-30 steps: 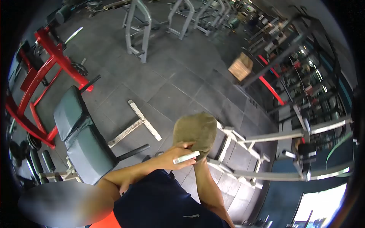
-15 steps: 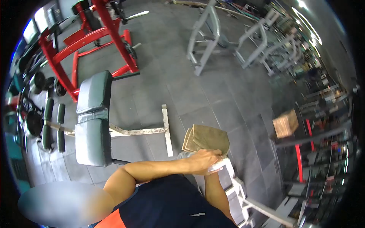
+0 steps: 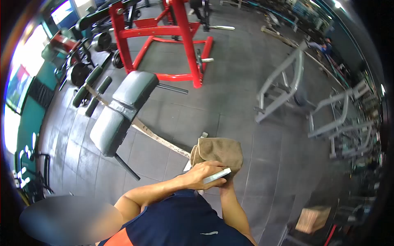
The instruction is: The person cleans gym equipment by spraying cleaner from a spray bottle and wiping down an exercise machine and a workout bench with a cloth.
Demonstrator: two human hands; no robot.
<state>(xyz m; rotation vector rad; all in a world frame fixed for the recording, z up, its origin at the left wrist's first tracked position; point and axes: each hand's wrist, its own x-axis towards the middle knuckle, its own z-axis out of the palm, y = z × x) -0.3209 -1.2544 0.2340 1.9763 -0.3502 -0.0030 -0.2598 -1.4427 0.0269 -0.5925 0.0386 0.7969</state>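
Observation:
My left hand (image 3: 200,174) is closed around a slim, pale, flat object that looks like a phone (image 3: 217,176), held at an angle in front of my chest. Just beyond it is a folded brown towel (image 3: 221,153), bulky and rounded at its edges. My right hand (image 3: 226,183) is under the towel and supports it; its fingers are hidden behind the towel and the phone. Both hands are close together, with the left one nearly touching the towel's near edge.
A padded back-extension bench (image 3: 111,131) stands ahead on the left, its pale metal foot running under the towel. Behind it is a red weight machine (image 3: 186,45). Grey machine frames (image 3: 283,84) line the right, and a wooden box (image 3: 312,219) sits at lower right.
My view has turned left, so the bench, machines and box appear shifted right or rotated. The phone in my left hand now shows more clearly, tilted up. The towel stays in front of me.

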